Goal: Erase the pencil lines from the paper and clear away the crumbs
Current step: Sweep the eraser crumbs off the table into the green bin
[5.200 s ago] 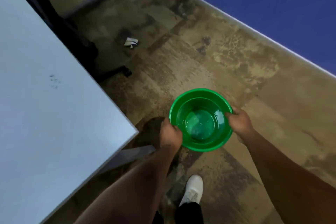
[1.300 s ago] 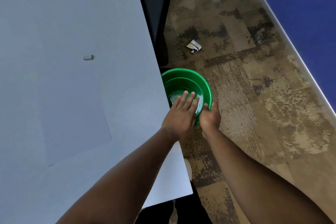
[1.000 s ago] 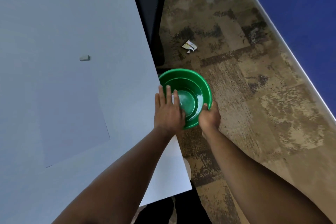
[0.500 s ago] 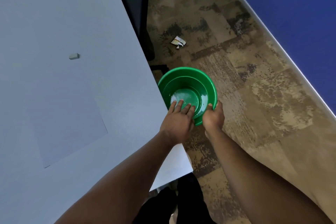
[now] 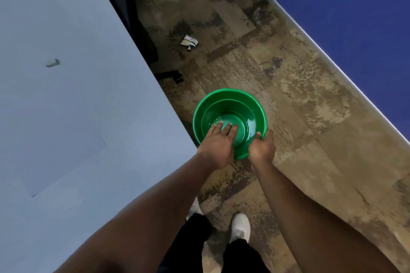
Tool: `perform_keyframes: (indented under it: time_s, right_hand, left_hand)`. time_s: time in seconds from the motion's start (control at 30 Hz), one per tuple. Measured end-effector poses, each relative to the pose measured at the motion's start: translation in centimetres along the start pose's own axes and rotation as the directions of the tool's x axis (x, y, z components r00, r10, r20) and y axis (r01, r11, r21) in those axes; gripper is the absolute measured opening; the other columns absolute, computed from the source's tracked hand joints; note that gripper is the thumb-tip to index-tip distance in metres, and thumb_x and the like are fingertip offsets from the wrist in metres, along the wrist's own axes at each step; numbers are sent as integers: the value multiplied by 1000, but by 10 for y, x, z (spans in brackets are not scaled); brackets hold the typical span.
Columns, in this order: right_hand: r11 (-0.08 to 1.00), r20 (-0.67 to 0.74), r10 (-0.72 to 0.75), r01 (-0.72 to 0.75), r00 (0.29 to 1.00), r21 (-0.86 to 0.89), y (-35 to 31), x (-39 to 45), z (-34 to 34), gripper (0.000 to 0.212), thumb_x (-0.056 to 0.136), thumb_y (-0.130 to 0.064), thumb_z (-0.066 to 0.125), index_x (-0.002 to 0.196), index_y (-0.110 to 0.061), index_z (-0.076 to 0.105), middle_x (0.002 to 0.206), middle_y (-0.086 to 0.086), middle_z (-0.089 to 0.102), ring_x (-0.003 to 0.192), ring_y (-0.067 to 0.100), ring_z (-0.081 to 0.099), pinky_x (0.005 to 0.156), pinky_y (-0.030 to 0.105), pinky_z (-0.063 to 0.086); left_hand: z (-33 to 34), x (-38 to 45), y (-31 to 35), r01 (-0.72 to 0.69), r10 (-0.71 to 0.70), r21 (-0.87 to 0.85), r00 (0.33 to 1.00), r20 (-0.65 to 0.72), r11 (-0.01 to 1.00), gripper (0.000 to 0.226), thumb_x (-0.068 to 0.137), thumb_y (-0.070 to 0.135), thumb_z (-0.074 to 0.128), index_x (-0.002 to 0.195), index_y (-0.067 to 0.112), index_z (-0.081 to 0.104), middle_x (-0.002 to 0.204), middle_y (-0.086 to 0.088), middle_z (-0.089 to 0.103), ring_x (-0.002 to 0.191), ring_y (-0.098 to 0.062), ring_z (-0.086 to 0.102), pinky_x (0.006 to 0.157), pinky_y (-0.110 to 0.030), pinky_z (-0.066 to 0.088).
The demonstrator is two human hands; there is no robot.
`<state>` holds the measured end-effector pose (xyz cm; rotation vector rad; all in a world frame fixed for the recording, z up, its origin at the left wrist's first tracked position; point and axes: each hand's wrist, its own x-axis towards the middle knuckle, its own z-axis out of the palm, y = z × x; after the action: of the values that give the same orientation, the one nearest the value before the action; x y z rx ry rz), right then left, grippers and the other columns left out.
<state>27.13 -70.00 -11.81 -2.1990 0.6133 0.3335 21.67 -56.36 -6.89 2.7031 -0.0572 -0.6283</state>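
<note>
- Your right hand (image 5: 261, 147) grips the near rim of the green bowl (image 5: 255, 106), thumb hooked over the edge. That one pinch looks like all that holds the bowl up, out past the table (image 5: 88, 99) edge and over the carpet (image 5: 299, 77). If it loosens, the bowl could tip and drop.
- Your left hand (image 5: 218, 144) reaches into the bowl with fingers (image 5: 221, 128) straight and together, clasping nothing. Whether they touch the bottom you cannot tell from here. Press too hard while brushing and you may lever the bowl out of the right hand's pinch.
- No crumbs are visible in the bowl or on your palm; they are too small to make out. Brush too briskly or outside the rim and any that cling may land on the carpet rather than in the bowl.
- The paper (image 5: 55, 131) lies flat on the table, well apart from both hands, with the eraser (image 5: 52, 62) resting near its far edge. No pencil lines show on the sheet, though faint ones would not be visible. Crumbs may remain there too.
- The bowl hangs just beside the table corner; swing it back carelessly and the rim may knock the edge.
- A paper scrap (image 5: 189, 41) lies on the carpet farther off; do not mistake it for spillage.
</note>
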Motion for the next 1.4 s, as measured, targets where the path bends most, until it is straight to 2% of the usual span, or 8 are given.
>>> perform_keyframes:
  time_s: [0.37, 0.67, 0.87, 0.97, 1.1, 1.23, 1.33, 1.4]
  right_hand:
    - [1000, 136, 12, -9, 991, -19, 85, 10, -47, 33, 101, -21, 43, 133, -13, 45, 119, 18, 64, 104, 37, 62, 77, 35, 45]
    - [1000, 245, 13, -6, 969, -31, 163, 32, -35, 23, 98, -16, 43, 120, -13, 51, 122, 22, 57, 103, 37, 58, 84, 42, 47]
    - [1000, 244, 8, -7, 970, -6, 221, 53, 19, 15, 96, -19, 47, 108, -16, 55, 97, 9, 64, 87, 30, 60, 74, 38, 49]
    - [1000, 247, 28, -27, 969, -6, 255, 67, 47, 18, 97, -20, 47, 114, -18, 53, 93, 7, 63, 82, 28, 59, 72, 36, 48]
    - [998, 264, 59, -50, 963, -38, 296, 84, 78, 29, 97, -21, 48, 126, -18, 49, 95, 8, 62, 81, 27, 56, 75, 36, 48]
    - [997, 259, 53, -35, 964, -73, 340, 103, 113, 28, 98, -19, 46, 125, -14, 53, 100, 9, 66, 89, 31, 62, 78, 38, 52]
    - [996, 252, 55, -34, 966, -87, 365, 114, 135, 27, 99, -19, 47, 124, -16, 55, 79, -5, 57, 70, 17, 57, 58, 26, 41]
    - [995, 273, 81, -62, 959, -76, 379, 120, 147, 21, 97, -18, 49, 116, -19, 59, 77, -8, 54, 76, 21, 60, 61, 27, 40]
  left_hand:
    - [59, -18, 49, 34, -32, 127, 999, -14, 991, 64, 106, 25, 36, 165, 13, 13, 171, -10, 21, 160, -34, -2, 128, -44, -3]
    - [166, -18, 46, 450, -452, -263, 890, 56, 853, 78, 104, 32, 50, 166, 21, 4, 174, -7, -10, 159, -33, -11, 127, -54, 14]
    - [243, 4, 16, 593, -602, -470, 784, 152, 654, 79, 104, 32, 53, 166, 23, 5, 173, -8, -13, 153, -40, 26, 120, -44, 31]
    - [287, 16, -2, 631, -650, -546, 735, 192, 552, 79, 105, 27, 53, 167, 25, 3, 174, -12, 0, 148, -43, 35, 116, -46, 37]
    - [343, 29, -18, 627, -694, -589, 705, 148, 511, 73, 105, 21, 51, 166, 22, 11, 148, -22, 53, 131, -45, 53, 104, -46, 45]
    - [398, 44, -34, 614, -683, -581, 718, 132, 534, 71, 106, 18, 51, 166, 15, 13, 147, -21, 55, 130, -41, 55, 101, -42, 45]
    - [426, 50, -43, 587, -680, -671, 714, 165, 453, 74, 101, 4, 53, 164, 9, 14, 161, -20, 37, 144, -36, 43, 113, -40, 36]
    - [439, 54, -50, 573, -669, -687, 724, 169, 447, 75, 100, -1, 53, 164, 7, 15, 164, -20, 32, 148, -36, 38, 119, -42, 31]
